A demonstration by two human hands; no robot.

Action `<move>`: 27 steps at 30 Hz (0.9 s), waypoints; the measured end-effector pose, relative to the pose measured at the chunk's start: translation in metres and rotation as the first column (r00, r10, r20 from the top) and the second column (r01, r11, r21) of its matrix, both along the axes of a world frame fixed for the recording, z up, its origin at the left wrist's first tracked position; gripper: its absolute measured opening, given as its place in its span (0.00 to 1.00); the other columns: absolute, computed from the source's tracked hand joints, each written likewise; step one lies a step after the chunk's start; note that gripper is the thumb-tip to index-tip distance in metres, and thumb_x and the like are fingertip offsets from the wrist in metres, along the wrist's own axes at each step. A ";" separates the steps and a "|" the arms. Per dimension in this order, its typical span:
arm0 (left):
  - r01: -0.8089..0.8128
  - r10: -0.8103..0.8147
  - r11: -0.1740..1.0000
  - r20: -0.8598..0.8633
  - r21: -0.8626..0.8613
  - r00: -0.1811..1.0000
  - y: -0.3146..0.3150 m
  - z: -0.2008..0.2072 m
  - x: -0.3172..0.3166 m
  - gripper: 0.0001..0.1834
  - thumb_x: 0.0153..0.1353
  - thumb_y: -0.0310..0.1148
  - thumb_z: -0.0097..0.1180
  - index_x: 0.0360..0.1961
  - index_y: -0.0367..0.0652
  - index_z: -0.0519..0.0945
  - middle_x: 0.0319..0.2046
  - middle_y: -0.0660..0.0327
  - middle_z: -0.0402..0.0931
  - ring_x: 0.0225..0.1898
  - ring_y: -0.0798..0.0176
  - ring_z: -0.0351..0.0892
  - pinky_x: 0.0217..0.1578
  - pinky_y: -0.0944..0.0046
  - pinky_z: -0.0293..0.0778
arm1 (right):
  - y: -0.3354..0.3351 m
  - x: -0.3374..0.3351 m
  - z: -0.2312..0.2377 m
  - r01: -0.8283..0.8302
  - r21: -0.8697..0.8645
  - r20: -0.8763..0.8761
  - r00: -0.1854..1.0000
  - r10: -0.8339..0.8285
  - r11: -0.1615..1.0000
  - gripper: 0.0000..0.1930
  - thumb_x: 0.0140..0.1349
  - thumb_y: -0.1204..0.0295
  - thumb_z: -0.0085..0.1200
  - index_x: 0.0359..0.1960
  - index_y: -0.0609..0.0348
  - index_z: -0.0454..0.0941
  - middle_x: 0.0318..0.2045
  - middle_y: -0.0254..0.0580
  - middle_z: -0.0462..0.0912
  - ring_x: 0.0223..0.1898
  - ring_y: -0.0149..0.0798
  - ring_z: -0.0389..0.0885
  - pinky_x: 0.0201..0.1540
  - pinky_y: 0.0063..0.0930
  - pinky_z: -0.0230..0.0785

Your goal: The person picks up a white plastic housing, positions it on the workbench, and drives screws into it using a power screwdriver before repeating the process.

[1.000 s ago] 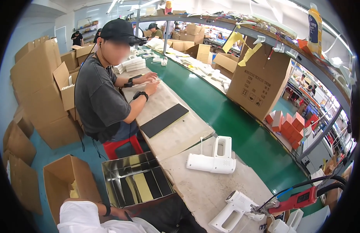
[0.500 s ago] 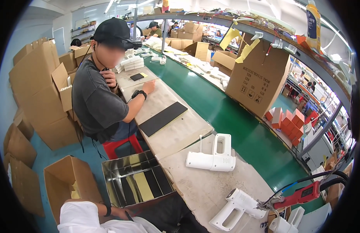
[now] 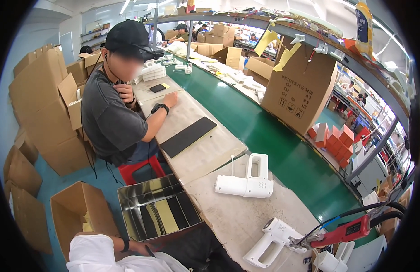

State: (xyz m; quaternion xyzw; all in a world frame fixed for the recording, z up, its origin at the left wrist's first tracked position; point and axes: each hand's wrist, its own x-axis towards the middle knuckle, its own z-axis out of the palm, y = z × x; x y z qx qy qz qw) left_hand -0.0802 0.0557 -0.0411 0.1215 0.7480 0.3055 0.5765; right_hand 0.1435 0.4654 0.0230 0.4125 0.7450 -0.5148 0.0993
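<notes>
At the lower left of the frame the person's left hand (image 3: pixel 139 248) reaches into a shiny metal tray (image 3: pixel 128 199) that holds black and yellowish flat strips (image 3: pixel 167 215); whether its fingers are open or closed cannot be told. The right hand is out of sight. Left of the tray stands an open cardboard box (image 3: pixel 67 213). On the tabletop (image 3: pixel 237 217) at lower centre lie two white plastic housings (image 3: pixel 246 183), one nearer the bottom edge beside a red tool (image 3: pixel 343 232). A co-worker (image 3: pixel 112 118) sits at upper left beside a black flat pad (image 3: pixel 188 136).
</notes>
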 end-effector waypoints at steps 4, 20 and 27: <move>0.005 -0.002 0.999 -0.061 0.041 0.998 -0.001 0.000 0.001 0.28 0.50 0.45 0.60 0.51 0.41 0.75 0.50 0.54 0.73 0.53 0.56 0.71 0.54 0.58 0.65 | -0.001 -0.002 -0.001 -0.011 0.027 -0.012 1.000 0.011 1.000 0.13 0.54 0.62 0.62 0.30 0.59 0.77 0.23 0.40 0.78 0.27 0.34 0.73 0.33 0.29 0.68; 0.009 -0.008 0.996 -0.017 0.084 1.000 -0.016 -0.030 -0.001 0.29 0.50 0.46 0.60 0.52 0.43 0.75 0.51 0.53 0.73 0.56 0.55 0.69 0.57 0.58 0.64 | -0.003 -0.002 0.004 -0.042 0.136 -0.055 0.997 0.049 0.990 0.13 0.52 0.62 0.64 0.27 0.57 0.77 0.19 0.35 0.76 0.22 0.31 0.70 0.29 0.28 0.68; 0.468 -0.526 0.849 -0.293 -0.247 0.798 0.026 0.093 -0.083 0.17 0.50 0.43 0.57 0.36 0.44 0.80 0.35 0.50 0.80 0.40 0.46 0.79 0.39 0.52 0.73 | -0.010 -0.016 0.067 0.012 0.134 -0.164 0.986 0.010 0.991 0.12 0.52 0.63 0.65 0.27 0.57 0.77 0.18 0.34 0.76 0.20 0.29 0.70 0.27 0.26 0.68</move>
